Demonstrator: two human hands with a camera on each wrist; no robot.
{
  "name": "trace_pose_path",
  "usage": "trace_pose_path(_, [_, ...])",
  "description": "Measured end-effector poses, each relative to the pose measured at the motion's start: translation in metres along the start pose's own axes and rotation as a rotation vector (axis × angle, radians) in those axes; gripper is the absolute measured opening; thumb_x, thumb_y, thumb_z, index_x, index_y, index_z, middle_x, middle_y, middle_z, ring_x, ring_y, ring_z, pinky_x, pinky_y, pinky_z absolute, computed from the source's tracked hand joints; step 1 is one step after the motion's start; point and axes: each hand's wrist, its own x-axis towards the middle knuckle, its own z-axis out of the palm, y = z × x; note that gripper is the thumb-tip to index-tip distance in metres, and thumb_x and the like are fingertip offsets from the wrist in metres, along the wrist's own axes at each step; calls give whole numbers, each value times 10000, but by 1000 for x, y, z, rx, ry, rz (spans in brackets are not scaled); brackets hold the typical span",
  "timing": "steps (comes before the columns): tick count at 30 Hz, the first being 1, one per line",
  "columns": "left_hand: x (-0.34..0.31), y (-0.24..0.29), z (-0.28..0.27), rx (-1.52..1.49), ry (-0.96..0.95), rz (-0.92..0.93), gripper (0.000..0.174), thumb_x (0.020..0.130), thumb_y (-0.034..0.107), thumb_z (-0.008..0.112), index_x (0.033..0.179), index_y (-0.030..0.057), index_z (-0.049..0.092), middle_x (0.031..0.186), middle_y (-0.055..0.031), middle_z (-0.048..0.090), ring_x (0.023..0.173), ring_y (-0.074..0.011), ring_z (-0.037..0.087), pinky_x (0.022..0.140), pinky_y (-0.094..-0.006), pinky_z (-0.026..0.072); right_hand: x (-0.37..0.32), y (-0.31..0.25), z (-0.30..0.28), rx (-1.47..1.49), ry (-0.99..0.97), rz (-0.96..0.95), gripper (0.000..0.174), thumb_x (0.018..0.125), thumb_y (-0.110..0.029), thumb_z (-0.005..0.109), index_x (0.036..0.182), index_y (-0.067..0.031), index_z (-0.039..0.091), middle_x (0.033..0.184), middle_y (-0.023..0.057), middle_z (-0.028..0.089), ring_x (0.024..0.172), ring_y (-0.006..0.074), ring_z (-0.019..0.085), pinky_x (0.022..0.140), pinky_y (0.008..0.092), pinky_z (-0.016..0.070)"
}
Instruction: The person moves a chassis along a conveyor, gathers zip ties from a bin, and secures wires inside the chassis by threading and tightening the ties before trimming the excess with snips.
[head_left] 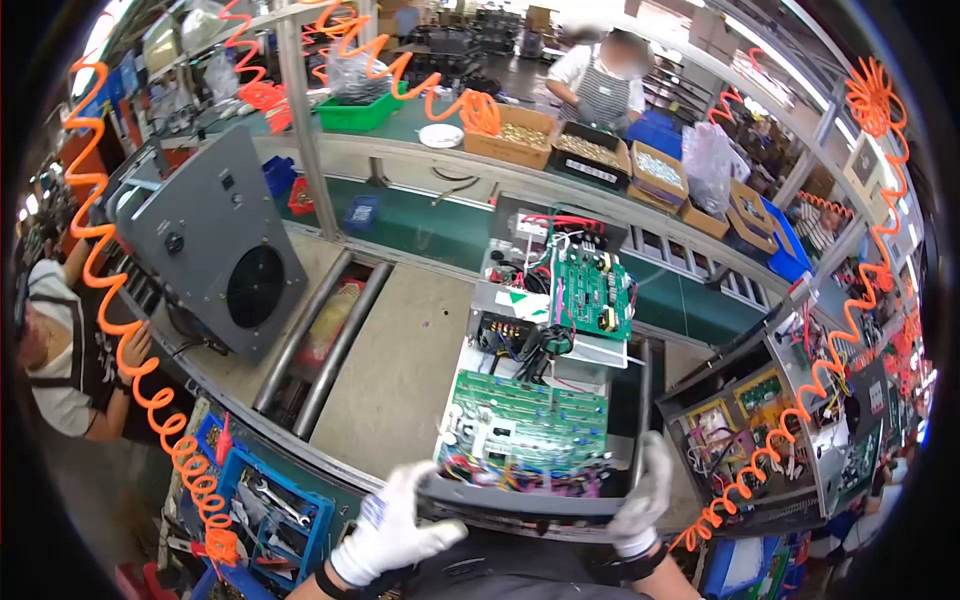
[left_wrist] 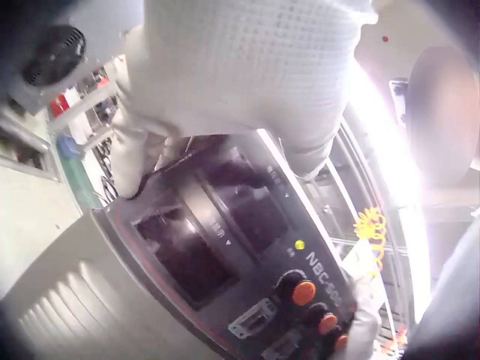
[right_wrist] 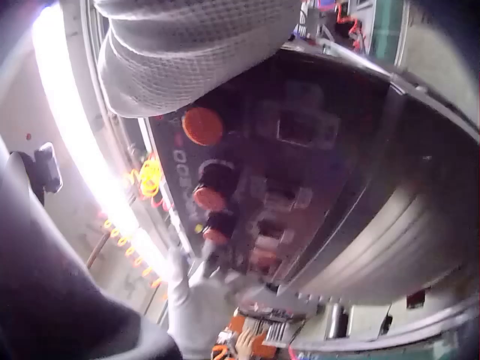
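Observation:
A machine chassis with its insides exposed stands on the rollers in front of me. It carries a large green circuit board (head_left: pixel 530 415), a smaller board (head_left: pixel 595 290) and bundled wires (head_left: pixel 545 345). Its dark front panel (head_left: pixel 520 500) has orange knobs (left_wrist: pixel 304 292), dark windows (left_wrist: pixel 187 259) and the print "NBC-500". My white-gloved left hand (head_left: pixel 395 530) holds the panel's left end, fingers bent over the edge and thumb on the near side. At the right end, my gloved right hand (head_left: pixel 640 500) grips the corner; its fingertips are partly hidden in the right wrist view.
A grey machine cabinet (head_left: pixel 220 240) stands at left, near another person's hand (head_left: pixel 135 345). A second opened chassis (head_left: pixel 750 430) is at right. Below left sits a blue tool tray (head_left: pixel 325 510) with wrenches. Orange coiled hoses (head_left: pixel 160 400) hang on both sides; boxes of parts (head_left: pixel 510 135) line the shelf.

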Motion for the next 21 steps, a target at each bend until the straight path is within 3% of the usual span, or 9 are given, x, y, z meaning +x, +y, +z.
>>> trace_pose_path(2, [-4, 5, 0, -57, -255, 130, 779, 781, 449, 732, 1366, 42, 417, 1261, -202, 530, 1122, -318, 570, 946, -387, 470, 14, -7, -27, -101, 87, 89, 702, 957, -484, 390, 1395, 63, 369, 1391, 234, 439, 1297, 367, 429, 1129, 446, 265])
trace_pose_path(3, [-22, -5, -90, 208, -466, 13, 740, 783, 427, 729, 1359, 61, 443, 1244, -195, 550, 1108, -317, 582, 936, -382, 476, -43, -21, 77, 93, 251, 343, 667, 970, -445, 380, 1401, 63, 357, 1396, 230, 432, 1297, 349, 429, 1131, 426, 264])
trace_pose_path(6, [33, -4, -61, 111, -766, 185, 431, 919, 350, 568, 1236, 57, 553, 1119, -176, 616, 1035, -284, 619, 849, -345, 524, -51, 12, -4, -318, 133, 631, 565, 1003, -300, 330, 1460, 24, 257, 1480, 188, 334, 1369, 295, 338, 1139, 398, 244])
trace_pose_path(7, [67, -21, -60, 585, -470, 804, 240, 914, 227, 534, 1048, 38, 596, 1021, -147, 632, 984, -275, 626, 776, -331, 538, -46, -3, -15, -382, 160, 618, 554, 1006, -279, 322, 1474, 4, 235, 1501, 191, 301, 1393, 301, 298, 1144, 403, 232])
trace_pose_path(8, [107, -1, -72, 619, -305, 552, 135, 887, 154, 520, 915, 31, 567, 952, -126, 625, 889, -285, 631, 723, -343, 538, -46, -17, -20, -367, 167, 637, 559, 994, -253, 334, 1477, 7, 224, 1506, 193, 293, 1400, 301, 287, 1148, 406, 222])
trace_pose_path(10, [187, -43, -88, 483, 309, 444, 356, 889, 208, 565, 1183, 7, 572, 1111, -184, 618, 871, -272, 633, 733, -360, 530, -43, -57, -6, -351, 140, 542, 613, 906, -130, 379, 1479, 16, 219, 1513, 197, 285, 1409, 312, 273, 1151, 450, 203])
trace_pose_path(11, [228, -63, -94, 309, 368, 284, 559, 875, 241, 597, 1359, 3, 449, 1281, -226, 551, 1107, -317, 586, 918, -386, 480, -42, -73, 10, -348, 120, 603, 672, 835, -118, 400, 1470, 25, 238, 1514, 203, 287, 1418, 333, 256, 1153, 492, 168])
trace_pose_path(13, [284, -73, -97, 287, 300, 290, 663, 834, 223, 626, 1411, 12, 377, 1421, -245, 422, 1338, -335, 400, 1083, -382, 347, -33, -106, 39, -604, -115, 589, 654, 822, -146, 400, 1444, 30, 299, 1501, 212, 305, 1417, 369, 241, 1154, 509, 134])
trace_pose_path(21, [436, -90, -94, 222, 7, 226, 335, 800, 286, 538, 1028, 46, 589, 1080, -225, 632, 1031, -398, 587, 895, -466, 457, -9, -90, 102, -699, 7, 532, 529, 906, -269, 398, 1342, 23, 461, 1441, 194, 394, 1372, 354, 302, 1142, 476, 167])
